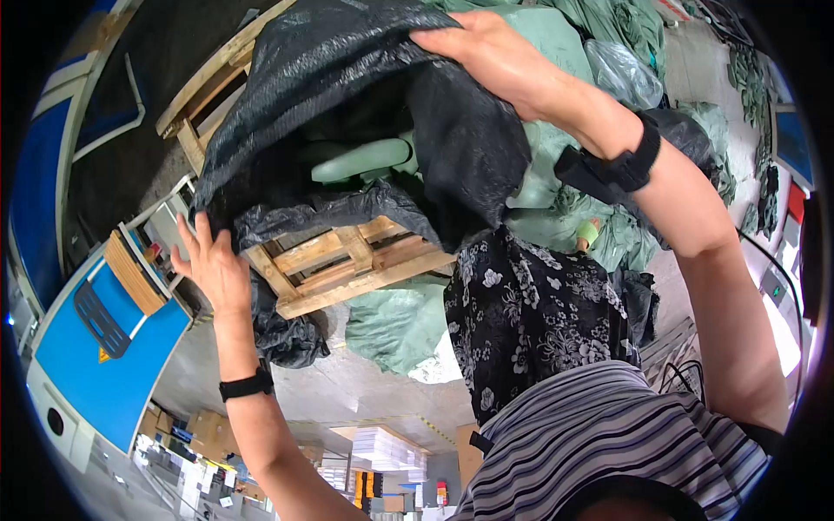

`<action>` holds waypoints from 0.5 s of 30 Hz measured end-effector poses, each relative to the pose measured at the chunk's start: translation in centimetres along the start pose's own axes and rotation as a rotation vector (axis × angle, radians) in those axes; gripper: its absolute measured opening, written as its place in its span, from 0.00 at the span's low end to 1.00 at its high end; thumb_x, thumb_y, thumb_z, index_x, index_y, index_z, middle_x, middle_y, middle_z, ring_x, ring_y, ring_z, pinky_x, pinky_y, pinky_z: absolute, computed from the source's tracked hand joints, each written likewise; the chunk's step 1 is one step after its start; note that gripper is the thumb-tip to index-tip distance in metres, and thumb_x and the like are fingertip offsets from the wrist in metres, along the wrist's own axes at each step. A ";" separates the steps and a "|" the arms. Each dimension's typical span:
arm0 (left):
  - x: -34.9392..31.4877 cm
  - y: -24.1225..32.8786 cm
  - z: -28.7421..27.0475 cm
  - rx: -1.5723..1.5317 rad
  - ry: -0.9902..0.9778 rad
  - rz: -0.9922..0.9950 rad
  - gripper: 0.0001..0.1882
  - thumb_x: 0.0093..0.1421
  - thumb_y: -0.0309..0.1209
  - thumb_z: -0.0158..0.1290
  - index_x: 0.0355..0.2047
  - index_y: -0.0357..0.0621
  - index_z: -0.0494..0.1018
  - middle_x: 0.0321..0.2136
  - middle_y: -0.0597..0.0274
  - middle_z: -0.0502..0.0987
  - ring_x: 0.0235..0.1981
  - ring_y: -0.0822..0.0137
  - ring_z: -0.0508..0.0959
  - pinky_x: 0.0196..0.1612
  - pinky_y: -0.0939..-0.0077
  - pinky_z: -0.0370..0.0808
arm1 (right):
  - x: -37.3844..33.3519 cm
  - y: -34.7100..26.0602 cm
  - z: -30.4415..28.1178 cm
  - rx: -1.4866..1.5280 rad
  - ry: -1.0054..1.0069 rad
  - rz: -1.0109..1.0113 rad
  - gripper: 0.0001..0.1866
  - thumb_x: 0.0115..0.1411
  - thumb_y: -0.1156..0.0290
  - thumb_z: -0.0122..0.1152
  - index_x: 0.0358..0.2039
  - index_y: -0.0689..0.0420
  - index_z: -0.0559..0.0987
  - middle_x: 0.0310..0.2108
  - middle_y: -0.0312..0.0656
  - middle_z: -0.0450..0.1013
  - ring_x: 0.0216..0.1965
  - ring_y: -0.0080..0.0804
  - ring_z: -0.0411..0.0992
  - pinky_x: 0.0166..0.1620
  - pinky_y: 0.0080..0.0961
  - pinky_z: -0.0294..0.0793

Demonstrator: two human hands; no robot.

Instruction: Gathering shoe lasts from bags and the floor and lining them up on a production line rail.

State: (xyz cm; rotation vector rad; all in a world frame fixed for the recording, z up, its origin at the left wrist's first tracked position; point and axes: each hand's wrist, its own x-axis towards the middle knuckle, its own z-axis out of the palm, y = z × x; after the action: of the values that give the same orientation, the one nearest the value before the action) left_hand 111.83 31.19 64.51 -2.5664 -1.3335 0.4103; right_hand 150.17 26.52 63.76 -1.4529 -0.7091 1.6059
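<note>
A large black plastic bag [473, 130] is spread wide in front of me, its mouth toward me. My right hand [495, 61] grips the upper rim, fingers closed over the plastic. My left hand [215, 265] is at the bag's lower left edge, thumb and forefinger at the plastic and the other fingers spread; the pinch itself is partly hidden. Inside the dark opening shows a pale green rounded piece [360, 162], most of it hidden by the bag. Beneath the bag lies a wooden pallet [365, 282].
Green plastic sheeting [395, 326] lies on the floor near the pallet, with more green bags [543, 39] at the far right. A clear bag [621, 74] is among them. To the left stands a blue-topped machine [113, 347]. Cartons [213, 434] are stacked at lower left.
</note>
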 end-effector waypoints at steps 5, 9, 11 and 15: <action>3.3 8.1 -2.8 -0.077 0.147 0.132 0.18 0.41 0.20 0.52 0.36 0.44 0.73 0.53 0.60 0.66 0.61 0.54 0.58 0.52 0.45 0.53 | 1.9 1.8 0.2 -0.315 0.152 -0.095 0.19 0.56 0.57 0.54 0.29 0.64 0.76 0.21 0.38 0.70 0.24 0.25 0.64 0.29 0.26 0.64; 4.3 13.3 -1.0 -0.563 0.242 0.387 0.13 0.42 0.21 0.50 0.32 0.42 0.72 0.45 0.56 0.72 0.52 0.58 0.67 0.50 0.61 0.60 | 2.0 1.4 -0.2 -0.222 0.309 0.078 0.18 0.55 0.57 0.56 0.30 0.63 0.77 0.25 0.38 0.72 0.25 0.24 0.65 0.29 0.27 0.65; 6.0 16.5 0.8 -0.512 -0.136 0.484 0.15 0.44 0.20 0.50 0.36 0.41 0.73 0.42 0.55 0.72 0.48 0.59 0.69 0.50 0.65 0.62 | 1.6 1.0 -0.8 -0.293 0.368 0.072 0.18 0.55 0.58 0.57 0.31 0.64 0.77 0.26 0.38 0.72 0.27 0.24 0.67 0.30 0.27 0.67; 9.9 18.4 7.7 -0.310 -0.254 0.465 0.23 0.53 0.27 0.48 0.51 0.42 0.67 0.51 0.51 0.68 0.52 0.55 0.66 0.54 0.61 0.61 | 1.1 0.0 -2.5 -0.285 0.440 0.069 0.18 0.57 0.59 0.55 0.32 0.65 0.77 0.25 0.40 0.74 0.26 0.26 0.71 0.29 0.27 0.69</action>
State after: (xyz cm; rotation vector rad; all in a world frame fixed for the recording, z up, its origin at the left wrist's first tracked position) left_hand 128.63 29.48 49.96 -3.1803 -0.9094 0.6737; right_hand 152.63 27.17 62.81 -1.9749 -0.6498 1.2020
